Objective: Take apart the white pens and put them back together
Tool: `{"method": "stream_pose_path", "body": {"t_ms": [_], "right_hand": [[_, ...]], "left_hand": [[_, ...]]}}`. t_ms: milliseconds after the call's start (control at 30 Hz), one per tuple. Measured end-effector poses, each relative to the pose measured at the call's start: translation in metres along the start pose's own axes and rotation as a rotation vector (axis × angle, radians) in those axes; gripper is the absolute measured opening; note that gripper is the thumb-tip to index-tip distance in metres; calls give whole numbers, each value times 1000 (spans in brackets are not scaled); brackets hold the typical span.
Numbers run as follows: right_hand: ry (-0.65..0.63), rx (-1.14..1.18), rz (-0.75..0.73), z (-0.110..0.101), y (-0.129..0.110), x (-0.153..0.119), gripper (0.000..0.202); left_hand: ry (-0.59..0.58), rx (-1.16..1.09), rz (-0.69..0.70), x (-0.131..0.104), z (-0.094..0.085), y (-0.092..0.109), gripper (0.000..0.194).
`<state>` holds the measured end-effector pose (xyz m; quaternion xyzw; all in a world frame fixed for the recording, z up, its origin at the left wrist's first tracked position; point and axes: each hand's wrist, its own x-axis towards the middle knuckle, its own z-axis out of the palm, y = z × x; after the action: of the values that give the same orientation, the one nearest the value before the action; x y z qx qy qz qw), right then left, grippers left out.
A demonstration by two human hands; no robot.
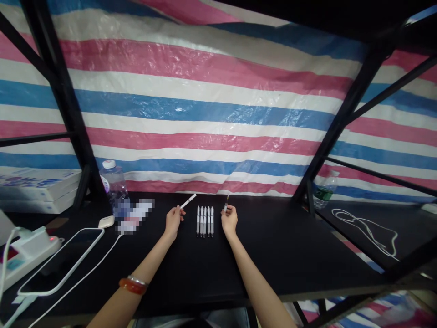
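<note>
My left hand [173,221] is closed around one end of a slim white pen barrel [189,201], which slants up to the right. My right hand [229,220] pinches a small pen part [226,207] upright; a thin dark tip, perhaps a refill, sticks out of its top. Between the two hands several white-and-grey click pens [205,222] lie side by side in a neat row, pointing away from me. Both hands are just above or resting on the black desk [205,273], apart from the row; exact contact cannot be told.
At left lie a white-framed phone [61,259], an earbud case [106,222], a power strip [30,253] and a charging cable [85,275]. A plastic bottle [116,187] stands behind them. Black metal posts [68,100] and a striped plastic sheet [205,105] bound the desk.
</note>
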<state>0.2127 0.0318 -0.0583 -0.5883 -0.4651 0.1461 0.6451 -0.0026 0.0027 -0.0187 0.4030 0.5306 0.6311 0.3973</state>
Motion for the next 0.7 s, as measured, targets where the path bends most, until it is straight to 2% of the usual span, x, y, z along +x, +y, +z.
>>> {"method": "stream_pose_path", "body": {"t_ms": [367,700], "right_hand": [[-17,24,68,0,2,1,25],[-38,44,81,0,-3,1,17]], "left_hand": [[-10,-16,-27,-1,0,3,49],[-77,0,-38,-2,-1,6,49]]}}
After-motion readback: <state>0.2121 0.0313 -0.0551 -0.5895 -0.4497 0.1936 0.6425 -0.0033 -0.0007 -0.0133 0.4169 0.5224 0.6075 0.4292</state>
